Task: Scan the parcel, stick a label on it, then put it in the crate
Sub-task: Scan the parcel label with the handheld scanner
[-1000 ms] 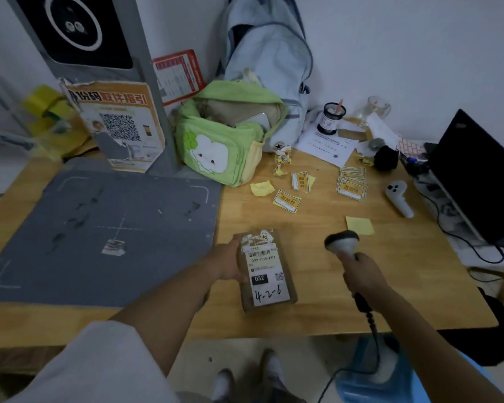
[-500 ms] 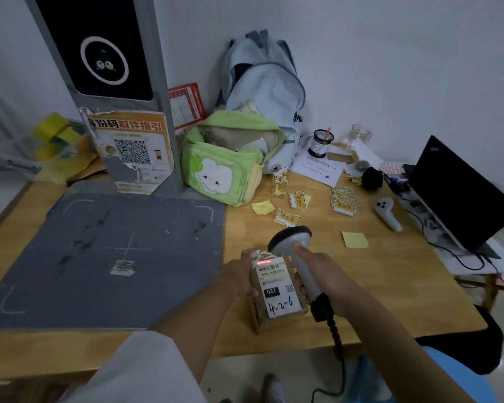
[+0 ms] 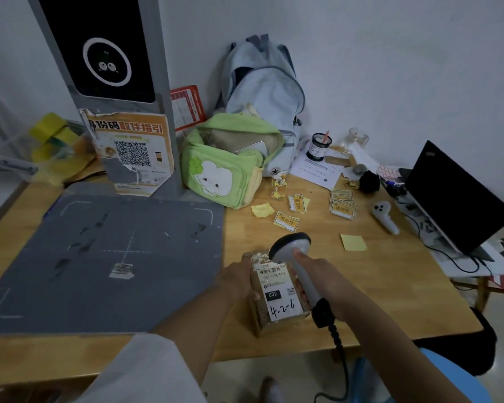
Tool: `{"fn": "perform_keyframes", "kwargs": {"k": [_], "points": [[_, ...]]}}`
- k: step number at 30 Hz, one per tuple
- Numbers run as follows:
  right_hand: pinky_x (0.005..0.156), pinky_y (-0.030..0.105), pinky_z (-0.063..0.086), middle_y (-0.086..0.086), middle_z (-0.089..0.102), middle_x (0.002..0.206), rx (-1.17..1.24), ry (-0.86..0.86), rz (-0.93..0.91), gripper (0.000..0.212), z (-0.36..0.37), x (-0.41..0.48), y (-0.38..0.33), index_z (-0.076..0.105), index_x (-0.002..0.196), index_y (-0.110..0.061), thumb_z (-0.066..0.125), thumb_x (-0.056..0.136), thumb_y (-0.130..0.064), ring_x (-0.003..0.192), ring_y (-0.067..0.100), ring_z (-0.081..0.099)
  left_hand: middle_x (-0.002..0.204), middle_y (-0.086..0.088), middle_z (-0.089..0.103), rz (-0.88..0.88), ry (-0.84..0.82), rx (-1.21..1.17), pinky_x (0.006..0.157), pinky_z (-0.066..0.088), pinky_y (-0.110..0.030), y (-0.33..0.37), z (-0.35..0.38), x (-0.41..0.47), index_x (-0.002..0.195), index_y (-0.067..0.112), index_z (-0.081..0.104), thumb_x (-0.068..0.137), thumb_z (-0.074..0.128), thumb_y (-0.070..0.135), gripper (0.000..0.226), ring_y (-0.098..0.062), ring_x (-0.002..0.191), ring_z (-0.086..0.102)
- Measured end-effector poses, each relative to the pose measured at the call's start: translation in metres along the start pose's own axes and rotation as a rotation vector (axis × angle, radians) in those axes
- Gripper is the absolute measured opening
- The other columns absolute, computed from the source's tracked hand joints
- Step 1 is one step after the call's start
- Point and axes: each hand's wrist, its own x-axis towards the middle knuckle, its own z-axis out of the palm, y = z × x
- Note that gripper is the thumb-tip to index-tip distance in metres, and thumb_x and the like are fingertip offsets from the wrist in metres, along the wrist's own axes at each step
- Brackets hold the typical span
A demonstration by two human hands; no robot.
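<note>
Low in the middle of the frame, the left hand [image 3: 239, 282] grips the side of the parcel [image 3: 277, 295] on the counter [image 3: 390, 286], while the right hand [image 3: 320, 274] is wrapped around the scanner [image 3: 296, 257], its head just above the parcel's barcode. Scanning looks underway; labelling with a sticker [image 3: 286, 221] and crating remain, no crate visible. Half a second ago a red light fell on the barcode; now none shows.

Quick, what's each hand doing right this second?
Left hand: closed on the side of the parcel, steadying it on the table.
Right hand: closed around the handle of the barcode scanner, its head over the parcel.
</note>
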Motion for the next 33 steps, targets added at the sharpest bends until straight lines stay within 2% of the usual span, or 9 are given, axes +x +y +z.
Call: {"fn": "perform_keyframes", "kwargs": {"k": [4,9,15,21,23,25,28,30,33], "points": [[0.06,0.033,0.049,0.013,0.065,0.072,-0.015,0.005,0.022,0.058,0.0,0.002,-0.001,0.065,0.098,0.0,0.044,0.093,-0.053,0.062,0.027,0.062,0.126,-0.008,0.064,0.004,-0.002,0.001,0.098,0.049,-0.043,-0.001,0.0,0.001,0.148,0.022,0.021,0.06,0.087,0.028,0.11,-0.027,0.116,0.06],[0.051,0.027,0.042,0.012,0.059,0.07,-0.03,0.057,-0.004,0.055,-0.004,0.01,0.005,0.065,0.092,0.002,0.045,0.094,-0.049,0.055,0.022,0.053,0.13,-0.008,0.062,0.017,-0.003,-0.022,0.101,0.047,-0.042,-0.003,0.0,0.002,0.151,0.028,0.015,0.06,0.086,0.027,0.115,-0.028,0.12,0.058],[0.053,0.028,0.038,0.013,0.055,0.072,-0.021,0.144,-0.022,0.034,-0.026,0.035,0.022,0.058,0.086,-0.001,0.052,0.092,-0.033,0.056,0.022,0.048,0.135,-0.007,0.059,0.01,-0.009,-0.013,0.101,0.047,-0.047,-0.003,-0.002,-0.001,0.15,0.034,0.01,0.058,0.087,0.032,0.12,-0.03,0.122,0.056],[0.074,0.041,0.05,0.015,0.061,0.099,-0.265,0.252,0.03,0.042,-0.054,0.069,0.063,0.055,0.115,0.001,0.067,0.086,-0.027,0.088,0.027,0.058,0.13,-0.005,0.062,0.012,-0.015,-0.019,0.097,0.05,-0.045,-0.001,-0.003,-0.003,0.149,0.036,0.012,0.055,0.089,0.032,0.122,-0.027,0.118,0.059],[0.078,0.046,0.051,0.022,0.061,0.097,-0.361,0.293,0.048,0.041,-0.061,0.078,0.075,0.058,0.113,0.006,0.069,0.085,-0.022,0.084,0.028,0.056,0.128,-0.005,0.063,0.009,-0.019,-0.017,0.097,0.05,-0.045,0.001,-0.003,-0.002,0.149,0.036,0.011,0.055,0.088,0.031,0.121,-0.027,0.116,0.06],[0.074,0.041,0.048,0.018,0.059,0.092,-0.49,0.293,0.074,0.041,-0.069,0.086,0.087,0.058,0.111,0.006,0.07,0.085,-0.024,0.081,0.027,0.056,0.129,-0.006,0.063,0.002,-0.018,-0.015,0.097,0.05,-0.045,0.004,-0.004,-0.005,0.15,0.034,0.011,0.058,0.088,0.029,0.12,-0.028,0.116,0.06],[0.075,0.034,0.047,0.015,0.06,0.098,-0.659,0.228,0.156,0.044,-0.079,0.097,0.1,0.055,0.117,0.003,0.065,0.089,-0.029,0.088,0.028,0.058,0.131,-0.009,0.061,0.0,-0.018,-0.026,0.097,0.049,-0.045,0.003,-0.004,-0.006,0.151,0.031,0.009,0.064,0.086,0.024,0.117,-0.03,0.117,0.059],[0.085,0.037,0.051,0.02,0.061,0.113,-0.682,0.211,0.192,0.048,-0.087,0.106,0.114,0.051,0.125,0.004,0.06,0.092,-0.03,0.101,0.033,0.06,0.13,-0.011,0.061,0.004,-0.017,-0.039,0.096,0.049,-0.044,0.0,-0.003,-0.007,0.152,0.028,0.008,0.067,0.085,0.022,0.115,-0.03,0.114,0.061],[0.088,0.04,0.051,0.019,0.06,0.117,-0.635,0.225,0.226,0.052,-0.092,0.115,0.136,0.05,0.126,0.0,0.044,0.094,-0.041,0.1,0.033,0.059,0.13,-0.012,0.061,-0.002,-0.01,-0.032,0.094,0.05,-0.043,0.001,-0.003,-0.008,0.152,0.029,0.008,0.067,0.085,0.023,0.115,-0.03,0.111,0.061]]}}
